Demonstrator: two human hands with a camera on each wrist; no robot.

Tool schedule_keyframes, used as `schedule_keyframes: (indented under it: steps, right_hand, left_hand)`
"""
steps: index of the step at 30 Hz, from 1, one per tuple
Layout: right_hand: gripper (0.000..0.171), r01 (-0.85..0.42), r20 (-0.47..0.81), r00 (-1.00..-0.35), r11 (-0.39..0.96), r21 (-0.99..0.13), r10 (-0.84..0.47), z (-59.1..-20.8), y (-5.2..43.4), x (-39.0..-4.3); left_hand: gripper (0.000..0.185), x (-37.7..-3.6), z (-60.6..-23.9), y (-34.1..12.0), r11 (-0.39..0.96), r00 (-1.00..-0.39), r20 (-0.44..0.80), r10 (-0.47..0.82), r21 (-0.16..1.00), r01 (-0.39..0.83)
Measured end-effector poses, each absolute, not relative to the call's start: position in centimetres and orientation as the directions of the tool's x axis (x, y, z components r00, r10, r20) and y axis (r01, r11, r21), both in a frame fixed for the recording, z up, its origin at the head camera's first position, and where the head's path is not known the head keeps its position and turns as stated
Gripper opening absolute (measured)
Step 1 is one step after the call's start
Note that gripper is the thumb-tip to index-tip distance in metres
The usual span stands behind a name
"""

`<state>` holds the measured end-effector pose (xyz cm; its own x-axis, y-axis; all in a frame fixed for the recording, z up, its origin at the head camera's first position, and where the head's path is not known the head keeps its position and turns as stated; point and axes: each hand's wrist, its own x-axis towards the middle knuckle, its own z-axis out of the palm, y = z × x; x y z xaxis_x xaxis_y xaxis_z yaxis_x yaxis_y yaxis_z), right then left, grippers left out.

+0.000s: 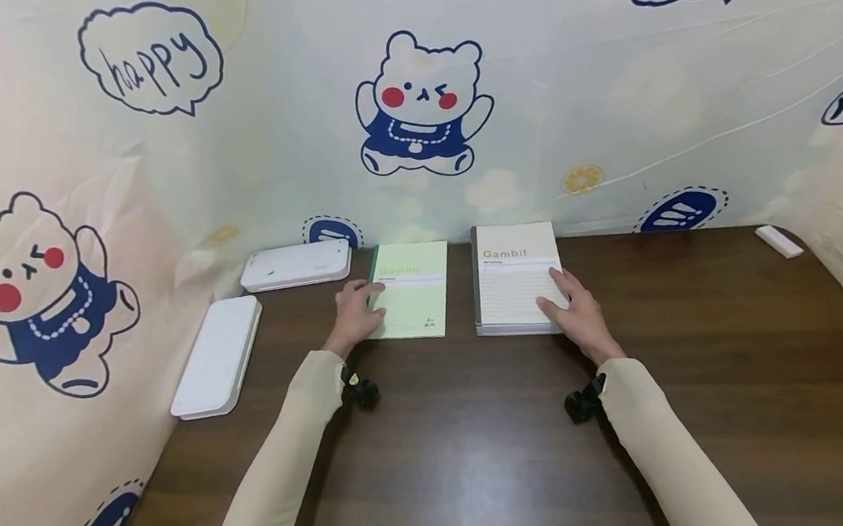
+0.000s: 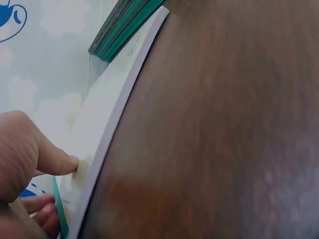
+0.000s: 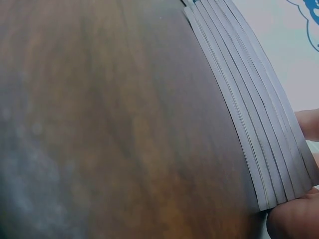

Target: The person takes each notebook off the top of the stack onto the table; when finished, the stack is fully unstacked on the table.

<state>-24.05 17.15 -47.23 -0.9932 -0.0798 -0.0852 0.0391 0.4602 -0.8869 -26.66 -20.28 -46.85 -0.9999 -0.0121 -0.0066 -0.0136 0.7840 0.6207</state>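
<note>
A pale green notebook (image 1: 414, 296) lies flat on the dark wooden table (image 1: 488, 453), near the back. My left hand (image 1: 357, 312) is at its near left corner. In the left wrist view the thumb (image 2: 55, 162) presses on the cover (image 2: 104, 114), with fingers curled by the green spine edge. To the right sits a stack of grey "Gambit" notebooks (image 1: 513, 284). My right hand (image 1: 578, 314) rests flat on the stack's right side with straight fingers. In the right wrist view the stacked edges (image 3: 249, 114) show, with the thumb (image 3: 294, 224) at the near corner.
Two white flat cases lie at the left, one (image 1: 297, 265) by the backdrop and one (image 1: 219, 356) along the table's left edge. A small white block (image 1: 779, 241) sits at the far right. A bear-printed cloth (image 1: 420, 104) walls in the back and both sides.
</note>
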Motion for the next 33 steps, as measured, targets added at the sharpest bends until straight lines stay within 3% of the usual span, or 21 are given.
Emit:
schedule_keyframes:
  steps: [3,7,10,15,19,33]
  right_hand:
    - [0.069,0.044,-0.093,-0.992,0.470,-0.882,-0.083,-47.3,17.2,-24.1]
    - [0.069,0.046,-0.096,-0.992,0.481,-0.876,-0.081,-47.5,17.2,-24.1]
    - [0.068,0.044,-0.090,-0.993,0.481,-0.875,-0.073,-47.5,17.0,-24.1]
    - [0.068,0.034,-0.078,-0.994,0.477,-0.878,-0.072,-47.6,16.8,-24.1]
    - [0.068,0.037,-0.085,-0.993,0.479,-0.877,-0.079,-47.5,16.6,-24.1]
    - [0.067,0.040,-0.079,-0.995,0.503,-0.864,-0.057,-47.2,17.0,-24.1]
  left_hand:
    - [0.050,-26.7,-46.3,-19.0,0.749,-0.998,0.068,0.000,0.661,0.045]
    - [0.056,-26.9,-44.8,-14.8,0.606,-0.989,0.116,0.095,0.781,0.150]
    - [0.065,-27.0,-44.4,-10.9,0.536,-0.980,0.058,0.191,0.830,0.154]
    - [0.079,-27.3,-45.4,-6.6,0.580,-0.968,-0.070,0.241,0.810,0.086]
    - [0.083,-27.2,-46.3,-5.5,0.553,-0.968,-0.110,0.227,0.833,0.034]
    - [0.084,-27.7,-46.8,-4.7,0.544,-0.967,-0.104,0.233,0.838,0.041]
